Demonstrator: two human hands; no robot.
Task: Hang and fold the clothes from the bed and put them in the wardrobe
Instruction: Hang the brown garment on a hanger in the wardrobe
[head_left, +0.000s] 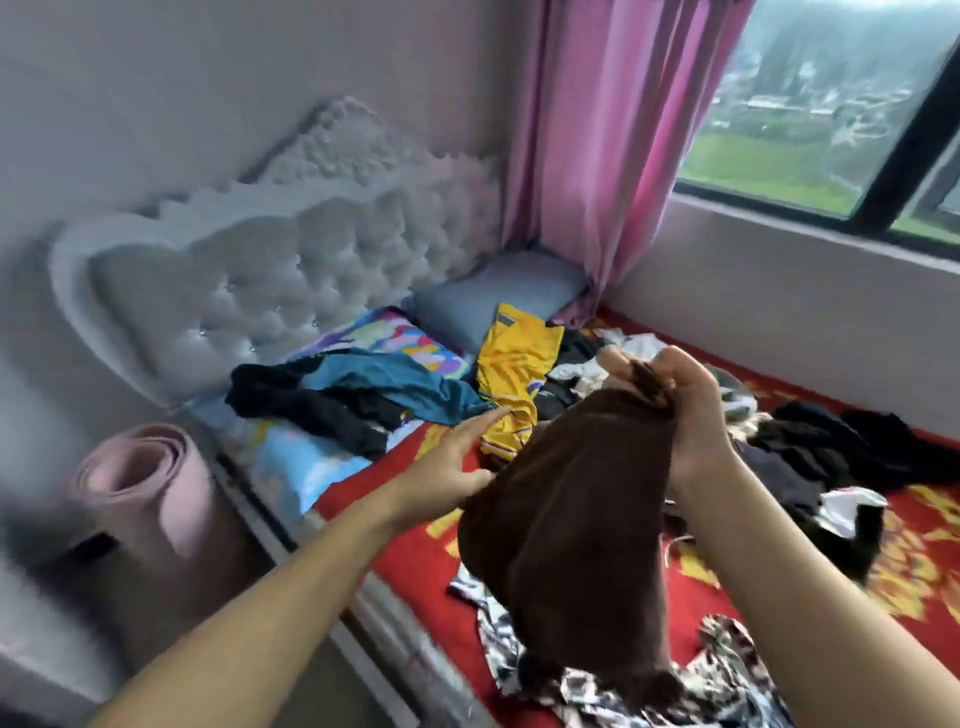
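A brown garment (566, 525) hangs above the bed, bunched at its top in my right hand (680, 410), which grips it from above. My left hand (457, 457) reaches to the garment's left edge with fingers stretched out and the thumb against the fabric. On the red patterned bedspread (415, 545) lie a yellow jersey (514, 379), a teal garment (395, 384), black clothes (311, 405) at the left, a dark pile (852, 447) at the right and a black-and-white patterned garment (675, 686) under the brown one.
A white tufted headboard (249, 280) stands at the left with a grey pillow (493, 296) and a colourful pillow (379, 332) before it. A rolled pink mat (140, 483) sits beside the bed. A pink curtain (597, 156) and a window (831, 104) are behind.
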